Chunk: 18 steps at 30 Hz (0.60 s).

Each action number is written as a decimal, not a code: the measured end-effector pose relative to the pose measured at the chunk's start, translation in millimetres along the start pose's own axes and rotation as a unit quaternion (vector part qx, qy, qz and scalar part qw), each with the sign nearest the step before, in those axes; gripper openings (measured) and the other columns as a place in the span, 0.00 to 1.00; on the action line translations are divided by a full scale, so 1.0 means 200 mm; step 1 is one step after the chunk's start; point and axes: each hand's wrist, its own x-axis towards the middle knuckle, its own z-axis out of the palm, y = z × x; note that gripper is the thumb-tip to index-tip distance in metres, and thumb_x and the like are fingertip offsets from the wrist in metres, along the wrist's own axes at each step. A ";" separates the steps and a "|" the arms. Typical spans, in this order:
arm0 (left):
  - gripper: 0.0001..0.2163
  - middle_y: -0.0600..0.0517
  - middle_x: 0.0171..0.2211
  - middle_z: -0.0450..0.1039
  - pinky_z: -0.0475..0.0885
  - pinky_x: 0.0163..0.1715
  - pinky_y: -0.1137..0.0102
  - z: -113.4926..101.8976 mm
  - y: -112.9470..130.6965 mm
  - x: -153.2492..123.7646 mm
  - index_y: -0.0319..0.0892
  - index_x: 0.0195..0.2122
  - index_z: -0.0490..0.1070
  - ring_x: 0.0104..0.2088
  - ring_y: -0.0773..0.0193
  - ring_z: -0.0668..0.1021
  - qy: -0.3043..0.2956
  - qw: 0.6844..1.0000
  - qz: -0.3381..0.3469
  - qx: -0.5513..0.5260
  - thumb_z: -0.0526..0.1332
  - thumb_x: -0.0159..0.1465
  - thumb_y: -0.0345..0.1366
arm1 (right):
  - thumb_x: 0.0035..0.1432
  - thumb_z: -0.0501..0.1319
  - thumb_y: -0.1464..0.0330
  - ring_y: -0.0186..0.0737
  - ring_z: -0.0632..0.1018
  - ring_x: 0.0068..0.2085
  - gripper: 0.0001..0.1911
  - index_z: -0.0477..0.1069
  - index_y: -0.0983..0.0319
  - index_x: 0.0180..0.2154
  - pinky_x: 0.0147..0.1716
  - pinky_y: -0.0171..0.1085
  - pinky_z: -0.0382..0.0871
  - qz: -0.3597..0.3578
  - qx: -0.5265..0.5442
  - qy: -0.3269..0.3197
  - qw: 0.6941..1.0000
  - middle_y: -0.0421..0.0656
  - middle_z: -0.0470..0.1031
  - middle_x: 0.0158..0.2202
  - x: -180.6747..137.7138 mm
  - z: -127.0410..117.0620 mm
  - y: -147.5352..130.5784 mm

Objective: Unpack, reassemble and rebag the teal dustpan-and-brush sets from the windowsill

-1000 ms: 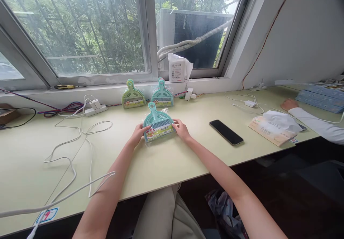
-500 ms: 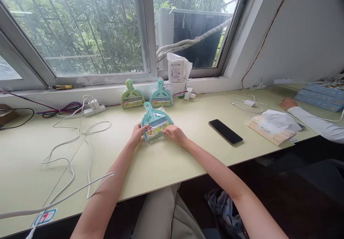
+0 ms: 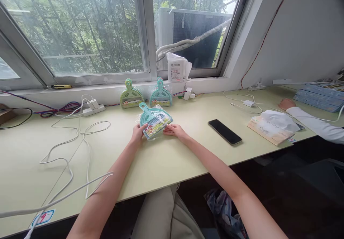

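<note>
A teal mini dustpan-and-brush set in clear wrapping (image 3: 154, 118) is lifted and tilted just above the pale green desk (image 3: 166, 160). My left hand (image 3: 138, 134) grips its lower left corner. At the set's lower right edge, my right hand (image 3: 175, 130) pinches the plastic wrapping. Two more wrapped sets lean against the wall under the window: a green one (image 3: 130, 96) and a teal one (image 3: 160, 95).
A black phone (image 3: 224, 132) lies to the right, then a tissue pack (image 3: 271, 128). Another person's hand and white sleeve (image 3: 309, 119) rest at the far right. White cables (image 3: 77, 149) and a power strip (image 3: 92, 107) cover the left of the desk. A white parcel (image 3: 176, 68) stands on the sill.
The packaged set has been lifted and turned, its handle now pointing up-left. My right hand slid from the set's right side to its lower edge.
</note>
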 end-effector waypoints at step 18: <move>0.25 0.45 0.44 0.76 0.76 0.40 0.65 0.08 -0.03 -0.04 0.41 0.48 0.67 0.41 0.57 0.80 -0.107 0.994 -0.005 -0.008 0.70 0.52 0.41 | 0.57 0.63 0.69 0.39 0.82 0.36 0.13 0.68 0.63 0.44 0.47 0.42 0.76 -0.030 0.049 0.045 0.997 0.47 0.79 0.42 -0.01 0.01 -0.02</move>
